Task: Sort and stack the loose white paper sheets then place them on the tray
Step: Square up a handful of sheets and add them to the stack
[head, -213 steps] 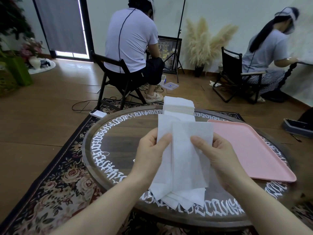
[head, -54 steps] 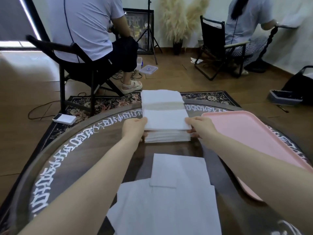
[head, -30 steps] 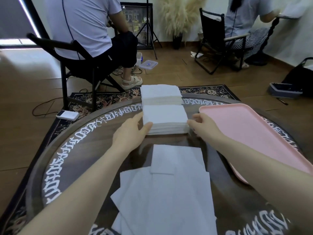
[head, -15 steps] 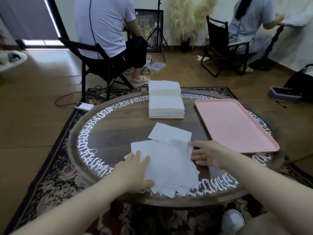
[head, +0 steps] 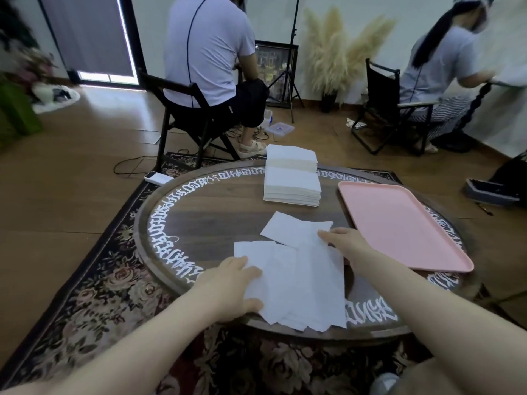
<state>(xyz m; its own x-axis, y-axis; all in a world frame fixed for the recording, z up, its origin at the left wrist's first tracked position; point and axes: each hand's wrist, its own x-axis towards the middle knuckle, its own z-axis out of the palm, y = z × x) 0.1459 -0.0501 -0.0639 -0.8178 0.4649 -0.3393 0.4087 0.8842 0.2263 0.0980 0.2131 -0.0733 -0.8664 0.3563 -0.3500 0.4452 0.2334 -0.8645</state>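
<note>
On the near part of the round dark wooden table (head: 216, 220) with white lettering round its rim lies a fanned spread of loose white paper sheets (head: 296, 277), their near corners reaching past the table edge. The left hand (head: 228, 292) grips the spread's left edge, thumb on top and fingers curled at the near corner. The right hand (head: 343, 243) lies on the spread's far right part, its fingers extended flat on the paper and grasping nothing. Farther back, well apart from the loose sheets, stands a neat tall stack of white paper (head: 292, 182). Just right of it, the flat pink plastic tray (head: 399, 223) rests on the table with no paper on it.
</note>
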